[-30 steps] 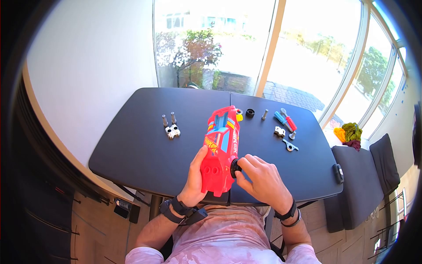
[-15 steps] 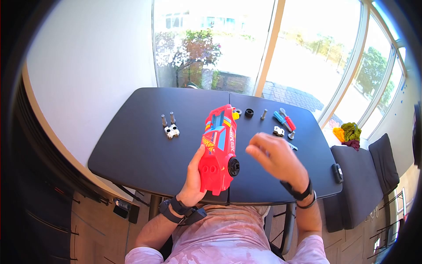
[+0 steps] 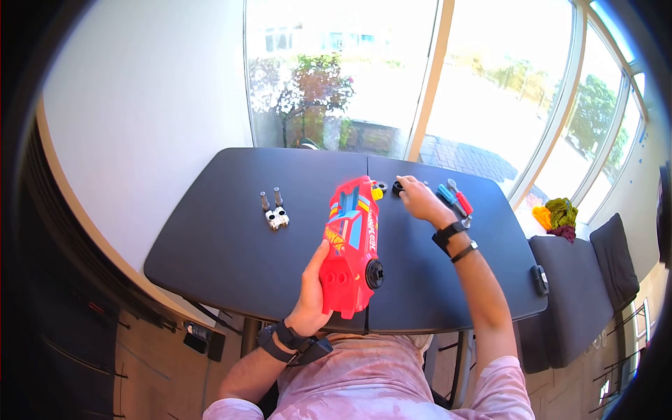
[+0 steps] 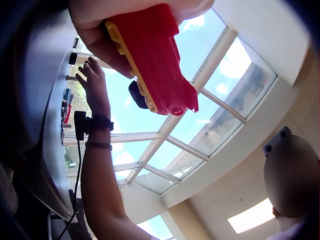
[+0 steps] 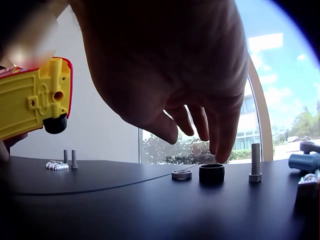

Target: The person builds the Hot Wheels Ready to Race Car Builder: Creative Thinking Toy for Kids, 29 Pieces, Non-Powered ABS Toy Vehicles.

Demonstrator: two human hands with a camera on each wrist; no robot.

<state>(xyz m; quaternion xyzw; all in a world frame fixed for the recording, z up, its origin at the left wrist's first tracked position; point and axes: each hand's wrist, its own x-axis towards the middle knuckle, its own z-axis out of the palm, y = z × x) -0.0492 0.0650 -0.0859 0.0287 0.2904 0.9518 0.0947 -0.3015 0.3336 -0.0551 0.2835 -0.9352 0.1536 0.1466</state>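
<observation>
My left hand [image 3: 306, 302] grips a red toy car [image 3: 344, 262] over the near part of the table. One black wheel [image 3: 375, 274] is fitted on the car's right side near the person. The yellow underside [image 5: 20, 102] shows in the right wrist view. My right hand [image 3: 423, 201] reaches to the far side of the table, fingers pointing down and apart. Its fingertips are right at the rim of a black tyre [image 5: 211, 175] standing on the table. A grey ring [image 5: 181, 175] lies left of the tyre, and a grey plastic bolt [image 5: 255, 162] stands to its right.
On the left stands a silver toy engine piece [image 3: 278, 218] beside two upright grey bolts [image 3: 264, 201]. Blue-handled [image 3: 448, 195] and red-handled [image 3: 463, 204] tools lie at right, partly behind the right hand. A black device [image 3: 540, 280] sits at the table's right edge.
My right hand has let go of the black wheel on the car and moved away to the far side, over the loose tyre. The left hand still holds the car.
</observation>
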